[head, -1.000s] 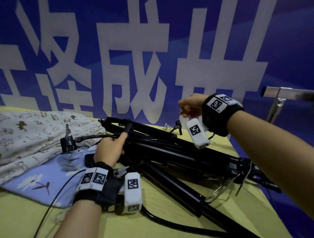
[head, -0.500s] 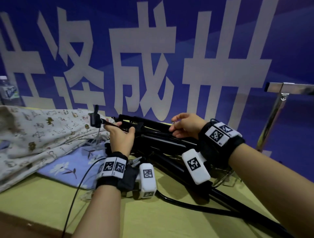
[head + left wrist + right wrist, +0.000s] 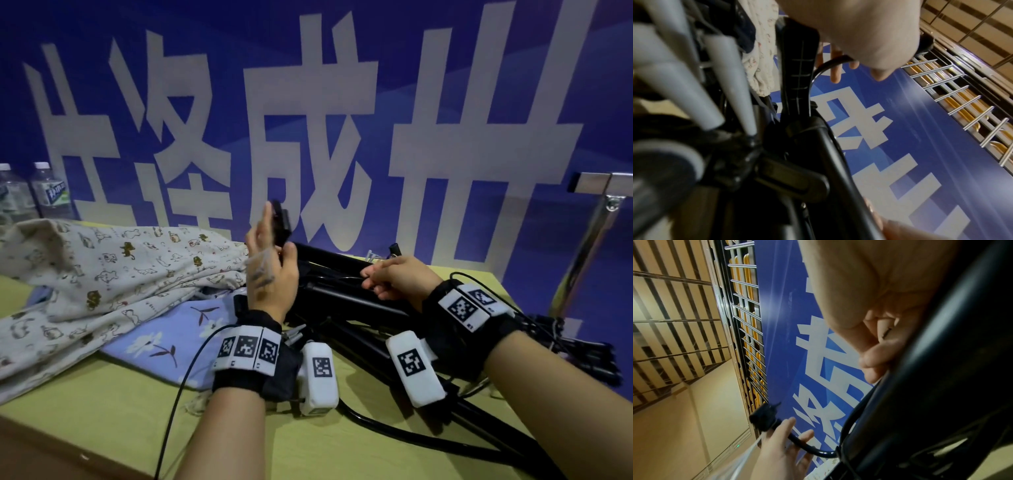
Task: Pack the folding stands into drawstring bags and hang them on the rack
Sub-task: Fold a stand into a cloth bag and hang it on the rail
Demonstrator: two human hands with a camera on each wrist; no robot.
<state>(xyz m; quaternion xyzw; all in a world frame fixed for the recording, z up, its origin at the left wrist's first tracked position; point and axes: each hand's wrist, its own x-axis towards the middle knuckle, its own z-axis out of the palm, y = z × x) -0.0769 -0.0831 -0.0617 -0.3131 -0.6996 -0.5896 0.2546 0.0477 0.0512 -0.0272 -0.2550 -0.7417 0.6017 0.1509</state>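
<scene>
Several black folding stands (image 3: 346, 301) lie bundled on the yellow-green table (image 3: 102, 421). My left hand (image 3: 274, 246) is raised over their left end, fingers pointing up, and pinches the black gooseneck arm (image 3: 797, 444) of one stand. The arm's clip head (image 3: 280, 222) stands above the fingertips. My right hand (image 3: 371, 281) rests on the bundle with curled fingers pinching a thin black wire (image 3: 335, 277). A cream animal-print drawstring bag (image 3: 102, 270) lies crumpled at left, over a blue floral bag (image 3: 161, 339).
A metal rack post (image 3: 596, 233) rises at the table's right end. Two water bottles (image 3: 48, 192) stand at the back left against the blue banner (image 3: 445, 85). A black cable (image 3: 394, 435) curves across the table near my wrists.
My left hand has swung the gooseneck arm up, its head now upright above the fingers. My right hand came down from the air onto the stand bundle and pinched the wire.
</scene>
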